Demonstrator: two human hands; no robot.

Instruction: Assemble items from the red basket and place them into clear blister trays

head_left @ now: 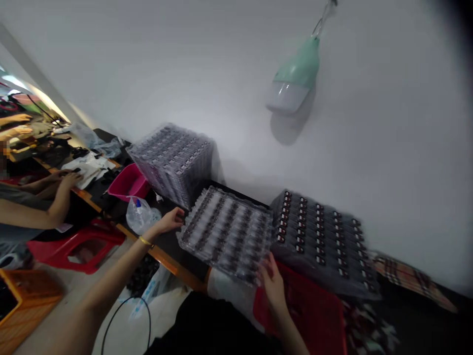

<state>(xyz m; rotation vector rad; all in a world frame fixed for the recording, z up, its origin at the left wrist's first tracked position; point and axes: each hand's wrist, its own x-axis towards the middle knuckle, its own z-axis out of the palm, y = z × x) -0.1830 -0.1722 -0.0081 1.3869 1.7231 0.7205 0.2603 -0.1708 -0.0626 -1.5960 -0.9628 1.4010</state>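
Black clothing (207,328) of mine fills the bottom of the frame. At centre, my left hand (168,221) and right hand (271,286) stand apart, gripping opposite edges of a clear plastic tray of small dark-and-silver parts (227,234). A tall stack of similar trays (172,165) stands upper left of it; a flat stack (321,241) lies right, beside a red plastic crate (301,315).

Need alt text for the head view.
A person's left hand and right hand hold the edges of a clear plastic tray of small dark items, near a red crate. More filled trays stand stacked by a white wall; a co-worker's hand shows at left.
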